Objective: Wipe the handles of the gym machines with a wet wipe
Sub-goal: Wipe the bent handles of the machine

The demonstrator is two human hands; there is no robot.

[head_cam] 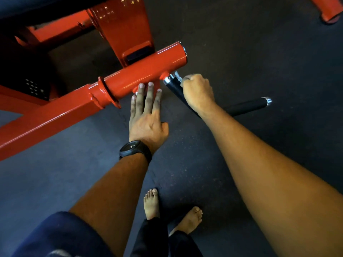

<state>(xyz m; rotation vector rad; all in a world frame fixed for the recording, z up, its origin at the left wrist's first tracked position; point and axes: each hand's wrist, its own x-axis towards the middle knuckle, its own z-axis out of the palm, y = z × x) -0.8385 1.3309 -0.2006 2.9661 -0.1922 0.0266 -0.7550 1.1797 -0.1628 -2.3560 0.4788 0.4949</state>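
Note:
A red gym machine arm ends in a thick red tube. Two black handles with chrome ends hang from it. My right hand grips the near black handle just below its chrome collar, fingers curled round it; a small pale bit at the fingers may be the wipe, mostly hidden. The other black handle sticks out to the right behind my right wrist. My left hand lies flat with straight fingers, fingertips touching the underside of the red tube. A black watch sits on that wrist.
The red machine frame runs diagonally across the left. Another red machine foot stands at the top right. Dark rubber floor lies all around. My bare feet stand below the hands.

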